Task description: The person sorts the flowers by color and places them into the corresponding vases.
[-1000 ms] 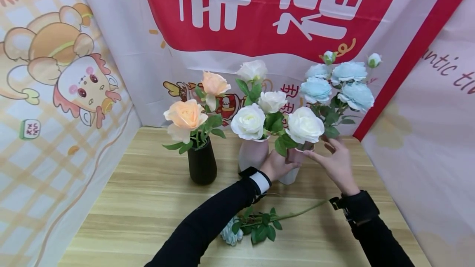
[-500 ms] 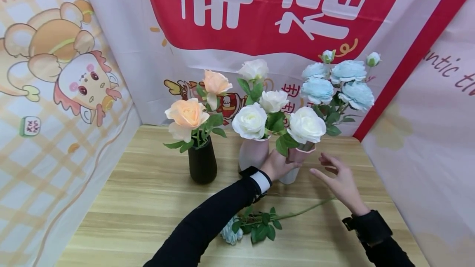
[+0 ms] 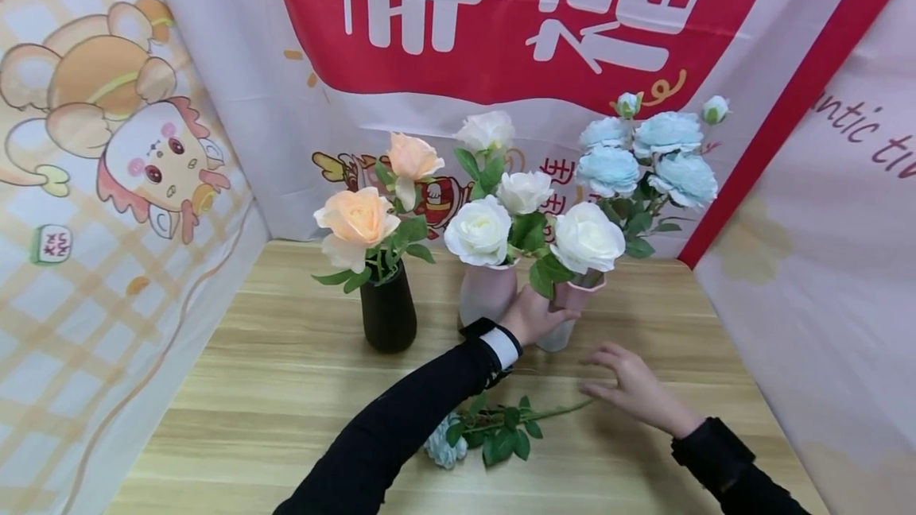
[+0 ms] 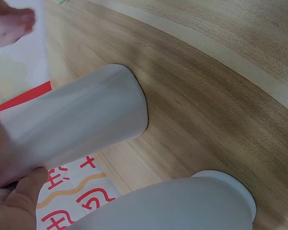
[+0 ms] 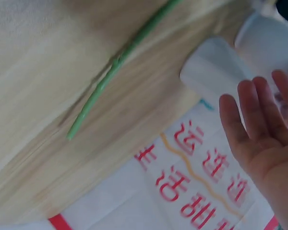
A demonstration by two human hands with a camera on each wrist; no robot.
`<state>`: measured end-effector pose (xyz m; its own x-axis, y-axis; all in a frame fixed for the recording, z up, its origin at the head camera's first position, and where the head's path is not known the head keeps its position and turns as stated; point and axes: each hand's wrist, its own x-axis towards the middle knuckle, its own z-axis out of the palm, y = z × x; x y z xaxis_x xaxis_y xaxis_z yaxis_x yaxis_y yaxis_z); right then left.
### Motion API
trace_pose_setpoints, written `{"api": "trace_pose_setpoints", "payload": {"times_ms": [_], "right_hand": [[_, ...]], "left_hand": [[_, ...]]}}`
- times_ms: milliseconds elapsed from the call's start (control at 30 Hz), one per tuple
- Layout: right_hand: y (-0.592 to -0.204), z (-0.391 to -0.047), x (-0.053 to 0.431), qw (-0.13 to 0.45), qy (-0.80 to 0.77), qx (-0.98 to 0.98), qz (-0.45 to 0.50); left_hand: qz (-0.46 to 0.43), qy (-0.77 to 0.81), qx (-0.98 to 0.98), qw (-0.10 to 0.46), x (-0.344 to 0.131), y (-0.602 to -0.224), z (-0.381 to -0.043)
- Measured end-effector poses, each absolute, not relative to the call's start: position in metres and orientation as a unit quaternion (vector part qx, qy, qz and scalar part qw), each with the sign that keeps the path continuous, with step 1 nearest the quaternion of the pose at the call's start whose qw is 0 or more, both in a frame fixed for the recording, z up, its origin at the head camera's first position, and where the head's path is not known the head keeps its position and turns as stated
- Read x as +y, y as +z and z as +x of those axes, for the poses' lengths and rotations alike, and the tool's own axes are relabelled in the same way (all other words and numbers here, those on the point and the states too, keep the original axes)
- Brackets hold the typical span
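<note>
My left hand (image 3: 533, 316) grips the right-hand pink-and-white vase (image 3: 556, 337), fingers curled round its upper part. That vase (image 4: 96, 108) stands on the table, seen close in the left wrist view. Several light blue flowers (image 3: 647, 153) rise above it. A loose light blue flower (image 3: 445, 442) lies at the front, its green stem (image 3: 558, 412) pointing right. My right hand (image 3: 637, 392) hovers at the stem's end with fingers apart and nothing held. In the right wrist view the cut end of the stem (image 5: 98, 91) lies clear of the spread fingers (image 5: 252, 108).
Close left of the gripped vase stands another pink-and-white vase (image 3: 487, 292) with white roses (image 3: 478, 230). Farther left is a black vase (image 3: 389, 312) with peach roses (image 3: 358, 217). Printed cloths (image 3: 429, 102) wall in the wooden table (image 3: 286, 404) at back and sides.
My right hand has left the blue flowers at the right vase's rim and come down and toward me, to the loose stem's end. My left hand keeps its grip on the vase.
</note>
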<state>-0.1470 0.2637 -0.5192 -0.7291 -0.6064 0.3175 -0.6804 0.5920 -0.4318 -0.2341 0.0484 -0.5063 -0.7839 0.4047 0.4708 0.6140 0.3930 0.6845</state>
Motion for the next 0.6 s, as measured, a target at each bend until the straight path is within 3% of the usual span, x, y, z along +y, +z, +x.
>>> {"api": "trace_pose_setpoints", "payload": {"times_ms": [367,433,600], "right_hand": [[-0.535,-0.148,0.234,-0.073,0.225,-0.875,0.422],[-0.538,-0.149,0.231,-0.063,0.212,-0.873,0.434],[-0.548,-0.149,0.227,0.026,0.136,-0.85,0.508]], "left_hand": [[-0.294,-0.464,-0.828,0.114,0.048,-0.508,-0.235],[-0.293,-0.465,-0.828,0.112,0.048,-0.508,-0.236],[-0.297,-0.475,-0.821,0.108,0.049,-0.507,-0.235]]}}
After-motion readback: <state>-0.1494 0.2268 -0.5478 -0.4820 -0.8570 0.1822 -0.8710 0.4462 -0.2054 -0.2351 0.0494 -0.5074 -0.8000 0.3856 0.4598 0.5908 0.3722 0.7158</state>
